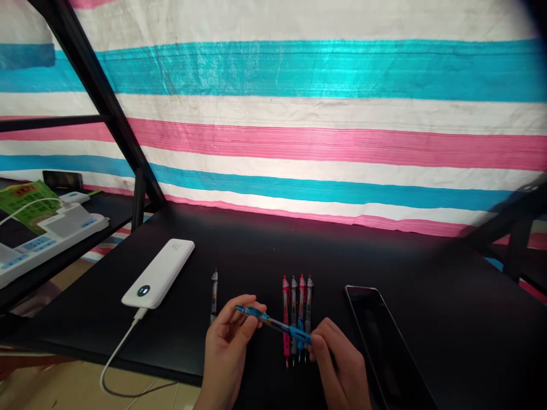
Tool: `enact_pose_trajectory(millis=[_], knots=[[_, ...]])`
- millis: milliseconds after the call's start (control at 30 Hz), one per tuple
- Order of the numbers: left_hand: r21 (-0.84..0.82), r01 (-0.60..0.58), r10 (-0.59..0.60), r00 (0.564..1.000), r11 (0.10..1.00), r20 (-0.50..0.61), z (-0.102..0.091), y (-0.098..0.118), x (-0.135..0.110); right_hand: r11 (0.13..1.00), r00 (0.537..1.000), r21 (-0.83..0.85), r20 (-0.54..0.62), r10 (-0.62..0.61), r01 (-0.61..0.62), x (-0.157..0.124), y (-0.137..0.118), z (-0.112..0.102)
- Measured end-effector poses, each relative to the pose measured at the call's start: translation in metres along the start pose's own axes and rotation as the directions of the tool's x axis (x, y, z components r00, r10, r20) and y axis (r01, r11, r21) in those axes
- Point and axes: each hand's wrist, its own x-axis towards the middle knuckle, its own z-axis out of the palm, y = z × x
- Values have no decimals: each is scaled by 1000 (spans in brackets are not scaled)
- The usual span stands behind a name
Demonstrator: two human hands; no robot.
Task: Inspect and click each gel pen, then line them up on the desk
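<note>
I grip a blue pen (273,323) between my left hand (228,341) and right hand (337,356), above the row of pens (297,307).

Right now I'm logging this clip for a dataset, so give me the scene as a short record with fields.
held: blue pen, gripped at both ends
left hand: pinches the pen's clear end
right hand: pinches the pen's blue end
beneath: row of four pens lying side by side
apart: single pen to their left
also on black table: white power bank with cable, dark phone

No print on any object is legible.
</note>
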Motion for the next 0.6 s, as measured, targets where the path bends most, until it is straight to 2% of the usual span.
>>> enact_pose_trajectory(millis=[133, 367, 467, 600], knots=[[-39, 22, -24, 998, 999, -63, -1, 0, 2, 1000, 999, -1, -38, -2, 2, -1, 0, 2], [-86, 19, -22, 999, 996, -29, -2, 2, 3, 976, 978, -60, 6, -210, 210, -5, 6, 5], [-106, 6, -6, 1000, 994, 6, -3, 1, 4, 977, 978, -37, 36, -207, 209, -7, 7, 6], [-106, -12, 18, 999, 994, 49, 1, 1, 3, 988, 989, -41, -15, -149, 148, -11, 6, 3]])
